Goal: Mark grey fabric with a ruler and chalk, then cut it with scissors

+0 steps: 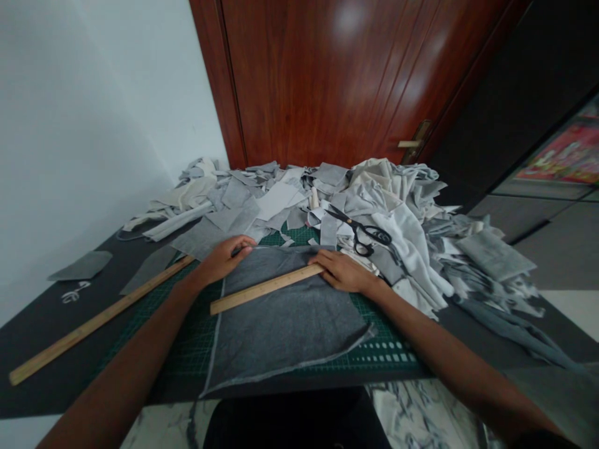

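A dark grey piece of cloth (290, 330) lies spread over a green cutting mat (187, 349), its lower right corner curling up. My left hand (227, 260) is at the cloth's upper left edge, with thumb and fingertips closed together on that edge. Across the upper part of the cloth rests a short wooden ruler (266, 289) at a slant. The fingers of my right hand (344, 272) are bent over the ruler's right end, touching the cloth there too. Black scissors (362, 231) lie on scraps just beyond my right hand.
A longer wooden ruler (103, 319) lies slanted at the left, near a loose grey cloth piece (83, 266). Heaps of grey and white fabric scraps (281, 199) fill the back and right of the black table (42, 355). Behind stand a wooden door (318, 81) and a white wall.
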Motion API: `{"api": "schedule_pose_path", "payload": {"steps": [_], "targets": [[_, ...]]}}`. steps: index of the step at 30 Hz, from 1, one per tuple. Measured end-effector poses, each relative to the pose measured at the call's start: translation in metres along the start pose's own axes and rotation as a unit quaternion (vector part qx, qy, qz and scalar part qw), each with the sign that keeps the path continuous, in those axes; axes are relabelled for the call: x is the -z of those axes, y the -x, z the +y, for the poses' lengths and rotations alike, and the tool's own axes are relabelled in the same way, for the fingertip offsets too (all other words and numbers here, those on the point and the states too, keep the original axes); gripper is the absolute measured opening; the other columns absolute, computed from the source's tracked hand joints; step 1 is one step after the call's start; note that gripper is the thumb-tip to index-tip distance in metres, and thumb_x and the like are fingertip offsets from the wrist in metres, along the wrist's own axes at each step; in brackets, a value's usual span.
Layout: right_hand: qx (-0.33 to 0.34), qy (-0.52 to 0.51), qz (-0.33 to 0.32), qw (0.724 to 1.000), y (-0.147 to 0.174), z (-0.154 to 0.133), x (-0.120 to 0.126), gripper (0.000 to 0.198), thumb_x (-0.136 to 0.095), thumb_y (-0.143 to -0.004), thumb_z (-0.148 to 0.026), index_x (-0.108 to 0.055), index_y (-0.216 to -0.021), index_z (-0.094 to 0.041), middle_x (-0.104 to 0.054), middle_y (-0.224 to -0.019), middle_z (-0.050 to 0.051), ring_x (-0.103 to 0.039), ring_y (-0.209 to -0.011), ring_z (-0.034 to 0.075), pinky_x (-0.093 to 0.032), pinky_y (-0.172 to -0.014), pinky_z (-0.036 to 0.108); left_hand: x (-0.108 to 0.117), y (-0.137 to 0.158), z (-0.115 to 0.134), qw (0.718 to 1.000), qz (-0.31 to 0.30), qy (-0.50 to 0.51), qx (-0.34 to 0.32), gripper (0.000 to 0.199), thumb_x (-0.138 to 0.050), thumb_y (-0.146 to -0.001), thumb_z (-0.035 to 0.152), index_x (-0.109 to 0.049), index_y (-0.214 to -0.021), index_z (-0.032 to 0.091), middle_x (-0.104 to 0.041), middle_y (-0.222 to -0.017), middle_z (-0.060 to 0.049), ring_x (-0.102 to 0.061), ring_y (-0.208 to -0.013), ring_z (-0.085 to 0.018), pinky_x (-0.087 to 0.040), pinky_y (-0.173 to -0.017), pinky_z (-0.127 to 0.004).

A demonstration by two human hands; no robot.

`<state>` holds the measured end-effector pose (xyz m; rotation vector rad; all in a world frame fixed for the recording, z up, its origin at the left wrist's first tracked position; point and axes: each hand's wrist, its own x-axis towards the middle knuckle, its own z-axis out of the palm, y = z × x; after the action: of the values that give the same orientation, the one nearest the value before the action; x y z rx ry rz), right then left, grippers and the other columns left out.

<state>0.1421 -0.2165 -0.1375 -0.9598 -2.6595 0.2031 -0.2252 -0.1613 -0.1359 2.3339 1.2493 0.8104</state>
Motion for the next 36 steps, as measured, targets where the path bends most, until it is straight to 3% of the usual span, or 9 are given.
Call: {"api": "schedule_pose_path", "payload": {"steps": [4,8,12,17,26,30,36], "targets": [[-0.082,0.005,0.031,0.996,0.001,0.012,-0.004,0.037,-0.048,-0.099,-0.017,-0.055,-0.135,-0.015,-0.062,-0.124,0.015,-0.064,-0.109,0.026,-0.051,-0.100,0.041,0.018,0.002,-0.009,0.998,0.056,-0.028,0.000,0.052,-0.044,-0.100,0.063,-0.068,-0.111,0.019,-0.072,-0.104,-0.008,-0.066,-0.093,-0.024,-0.054,-0.084,-0.035],[-0.069,-0.016,0.060,0.996,0.001,0.023,-0.002,0.040,-0.053,-0.096,-0.017,-0.056,-0.136,-0.014,-0.063,-0.122,0.016,-0.061,-0.115,0.028,-0.048,-0.106,0.044,0.022,0.006,0.001,0.998,0.056,-0.027,-0.022,0.048,-0.041,-0.104,0.060,-0.069,-0.104,0.020,-0.073,-0.099,-0.007,-0.067,-0.091,-0.024,-0.052,-0.085,-0.035],[-0.025,-0.045,0.075,0.996,0.000,0.032,0.000,0.036,-0.056,-0.095,-0.017,-0.060,-0.131,-0.017,-0.065,-0.123,0.014,-0.059,-0.119,0.028,-0.046,-0.107,0.044,0.002,0.007,0.027,0.994,-0.013,-0.037,-0.101,0.048,-0.035,-0.108,0.052,-0.070,-0.103,0.020,-0.071,-0.100,-0.008,-0.065,-0.098,-0.024,-0.050,-0.093,-0.036],[-0.023,-0.037,0.075,0.996,0.001,0.037,-0.003,0.033,-0.055,-0.099,-0.020,-0.063,-0.131,-0.013,-0.066,-0.123,0.016,-0.059,-0.117,0.028,-0.045,-0.107,0.044,-0.029,0.008,0.042,0.983,-0.094,-0.070,-0.139,0.040,-0.043,-0.107,0.047,-0.067,-0.125,0.019,-0.064,-0.122,-0.012,-0.059,-0.118,-0.028,-0.046,-0.107,-0.043],[0.034,-0.097,0.107,0.989,0.001,0.047,-0.006,0.025,-0.066,-0.100,-0.033,-0.068,-0.121,-0.020,-0.071,-0.116,0.013,-0.064,-0.110,0.028,-0.048,-0.100,0.043,-0.042,0.006,0.029,0.977,-0.044,-0.140,-0.152,0.036,-0.044,-0.107,0.039,-0.062,-0.132,0.020,-0.060,-0.122,-0.013,-0.055,-0.121,-0.031,-0.045,-0.108,-0.048],[-0.004,-0.074,0.129,0.989,-0.004,0.047,-0.012,0.021,-0.073,-0.096,-0.030,-0.072,-0.114,-0.020,-0.074,-0.111,0.011,-0.064,-0.104,0.028,-0.047,-0.096,0.042,-0.045,0.003,0.021,0.979,-0.065,-0.104,-0.161,0.036,-0.043,-0.108,0.042,-0.063,-0.130,0.021,-0.062,-0.120,-0.011,-0.056,-0.119,-0.029,-0.046,-0.107,-0.046],[-0.046,-0.062,0.148,0.986,-0.005,0.054,-0.019,0.022,-0.077,-0.091,-0.025,-0.074,-0.112,-0.019,-0.074,-0.110,0.012,-0.064,-0.103,0.028,-0.045,-0.097,0.044,-0.048,-0.002,0.011,0.984,-0.047,-0.085,-0.151,0.040,-0.046,-0.106,0.046,-0.066,-0.129,0.020,-0.063,-0.119,-0.012,-0.056,-0.119,-0.030,-0.046,-0.107,-0.047]]}}
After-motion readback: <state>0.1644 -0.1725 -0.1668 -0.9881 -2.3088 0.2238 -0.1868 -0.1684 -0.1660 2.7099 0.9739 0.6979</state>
